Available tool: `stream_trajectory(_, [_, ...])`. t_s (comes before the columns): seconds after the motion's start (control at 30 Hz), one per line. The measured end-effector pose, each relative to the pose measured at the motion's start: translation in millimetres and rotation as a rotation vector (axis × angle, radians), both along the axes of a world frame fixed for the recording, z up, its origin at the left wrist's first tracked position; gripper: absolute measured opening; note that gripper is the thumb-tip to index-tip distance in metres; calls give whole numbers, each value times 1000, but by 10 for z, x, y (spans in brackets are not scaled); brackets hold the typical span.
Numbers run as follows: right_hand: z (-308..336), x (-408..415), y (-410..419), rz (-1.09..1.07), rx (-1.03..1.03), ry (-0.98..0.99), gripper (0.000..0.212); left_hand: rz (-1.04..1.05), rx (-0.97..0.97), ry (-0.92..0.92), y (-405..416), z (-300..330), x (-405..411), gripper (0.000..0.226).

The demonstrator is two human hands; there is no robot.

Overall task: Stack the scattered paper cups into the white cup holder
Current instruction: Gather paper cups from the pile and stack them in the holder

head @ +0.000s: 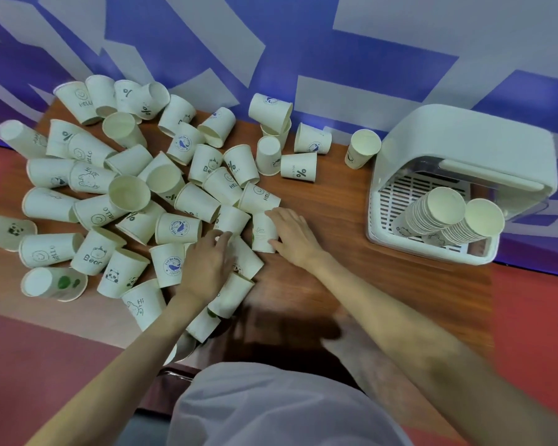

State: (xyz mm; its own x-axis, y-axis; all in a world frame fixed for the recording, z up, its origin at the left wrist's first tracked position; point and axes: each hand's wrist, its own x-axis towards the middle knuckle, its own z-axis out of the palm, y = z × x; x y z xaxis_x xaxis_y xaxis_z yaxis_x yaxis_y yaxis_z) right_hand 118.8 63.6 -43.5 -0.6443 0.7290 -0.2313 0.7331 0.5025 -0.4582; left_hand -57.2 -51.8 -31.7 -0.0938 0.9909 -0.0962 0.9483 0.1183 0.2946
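Several printed paper cups (128, 194) lie scattered over the left and middle of the wooden table (335, 201), some upright, some upside down or on their sides. My right hand (292, 233) grips one upside-down cup (264, 231) from its right side, fingers curled round its wall. My left hand (207, 262) rests with spread fingers on the cups beside it, its fingertips touching another cup (231, 220). The white cup holder (464, 146) stands at the right end of the table with two nested stacks of cups (438, 210) leaning in it.
A blue and white patterned wall (271, 43) runs right behind the table. A few loose cups (363, 148) stand between the pile and the holder. Red floor (535, 317) shows on both sides. My white shirt (271, 407) fills the bottom centre.
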Motion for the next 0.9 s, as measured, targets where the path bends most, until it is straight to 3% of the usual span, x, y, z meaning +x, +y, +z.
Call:
stream_trajectory(0.3, [-44,271,-106,-204,-48,129,41,-40,-62,-83,74,-114,164,46])
stream_trajectory(0.5, [40,670,-143,-385,-114,236,31,58,5,-353,172,-72,417,43])
stream_trajectory(0.67, [267,1226,-146,-417,30,338,23,5,18,-409,315,2,660,30])
stream_trajectory(0.9, [867,2019,-219,-549,397,508,12,-141,136,-529,641,368,1242,36])
